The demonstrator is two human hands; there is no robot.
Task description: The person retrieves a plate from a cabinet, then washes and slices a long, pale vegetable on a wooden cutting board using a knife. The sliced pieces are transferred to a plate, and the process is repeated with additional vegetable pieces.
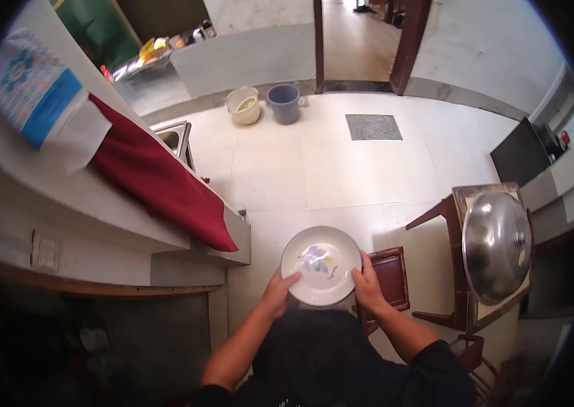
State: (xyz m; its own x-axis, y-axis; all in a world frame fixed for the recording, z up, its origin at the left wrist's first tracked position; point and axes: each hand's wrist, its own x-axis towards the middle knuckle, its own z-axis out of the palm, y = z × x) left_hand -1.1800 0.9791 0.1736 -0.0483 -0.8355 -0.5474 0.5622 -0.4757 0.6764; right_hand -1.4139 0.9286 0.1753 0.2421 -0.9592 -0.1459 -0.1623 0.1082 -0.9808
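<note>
A round white plate (322, 288) with a pale leaf pattern and a thin dark rim is held level in front of my body. My left hand (277, 292) grips its left edge, thumb laid over the rim. On the opposite edge, my right hand (368, 285) is closed the same way, its thumb on top. The other fingers of both hands are mostly hidden under the plate. Nothing lies on the plate.
To the right, a large metal lid (497, 247) rests on a wooden table (460, 271). A red-brown stool (392, 277) stands close by my right hand. Red cloth (158, 183) hangs at left. A grey bucket (284, 105) and a cream bucket (243, 107) stand near the far wall.
</note>
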